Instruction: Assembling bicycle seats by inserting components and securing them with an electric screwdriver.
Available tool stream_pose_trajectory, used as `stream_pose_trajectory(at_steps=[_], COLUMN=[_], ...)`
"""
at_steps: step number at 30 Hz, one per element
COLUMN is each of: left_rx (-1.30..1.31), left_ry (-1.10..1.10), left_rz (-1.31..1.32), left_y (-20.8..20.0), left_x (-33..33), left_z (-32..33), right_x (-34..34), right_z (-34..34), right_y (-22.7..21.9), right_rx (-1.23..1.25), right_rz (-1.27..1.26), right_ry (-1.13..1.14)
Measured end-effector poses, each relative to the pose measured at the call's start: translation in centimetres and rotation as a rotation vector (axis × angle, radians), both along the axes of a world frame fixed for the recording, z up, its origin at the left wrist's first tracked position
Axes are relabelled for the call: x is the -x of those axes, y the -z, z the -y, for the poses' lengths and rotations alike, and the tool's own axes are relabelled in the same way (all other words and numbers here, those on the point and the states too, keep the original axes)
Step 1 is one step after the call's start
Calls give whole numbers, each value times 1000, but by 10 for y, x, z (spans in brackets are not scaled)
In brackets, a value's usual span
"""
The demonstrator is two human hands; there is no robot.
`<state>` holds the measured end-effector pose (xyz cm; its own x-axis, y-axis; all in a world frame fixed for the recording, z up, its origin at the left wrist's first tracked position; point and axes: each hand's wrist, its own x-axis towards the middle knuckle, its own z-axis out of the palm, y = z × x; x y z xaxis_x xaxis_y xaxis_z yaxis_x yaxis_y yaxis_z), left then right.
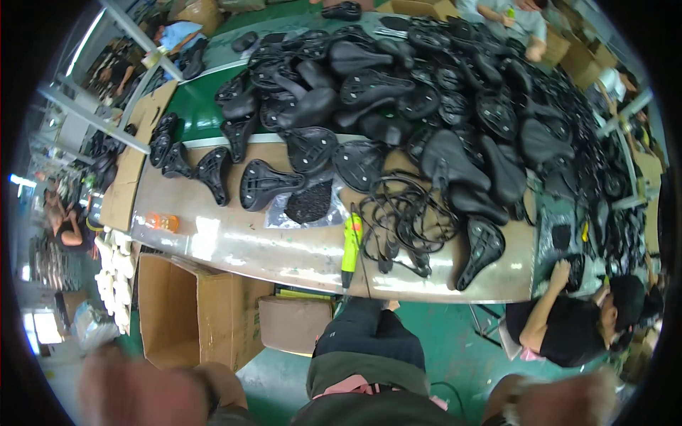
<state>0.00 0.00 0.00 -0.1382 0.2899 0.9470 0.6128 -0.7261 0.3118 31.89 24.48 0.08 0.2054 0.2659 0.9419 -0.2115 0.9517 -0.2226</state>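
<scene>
Many saddles (pixel 449 160) crowd the table (pixel 241 240) above green floor (pixel 444 330); left hand (pixel 142 394) and right hand (pixel 566 399): grip unclear.

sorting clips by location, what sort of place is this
Probably a factory workshop: many black bicycle saddles are heaped across the tables, a yellow-green handheld tool lies at the near edge, and a person in black works at right.
</scene>
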Motion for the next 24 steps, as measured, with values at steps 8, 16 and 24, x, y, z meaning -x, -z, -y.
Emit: stream_pose_trajectory(at_steps=[8, 16, 24], left_rx=[1374, 1140, 792], left_ry=[-365, -394, -298], left_rz=[-236, -342, -264], left_y=[439, 457, 436], left_x=[28, 31, 101], left_z=[-141, -116, -181], right_x=[100, 171, 159], right_z=[51, 45, 59], right_y=[354, 427, 430], right_rx=[1242, 1324, 1454], right_rz=[1344, 1336, 559], right_ry=[66, 472, 9])
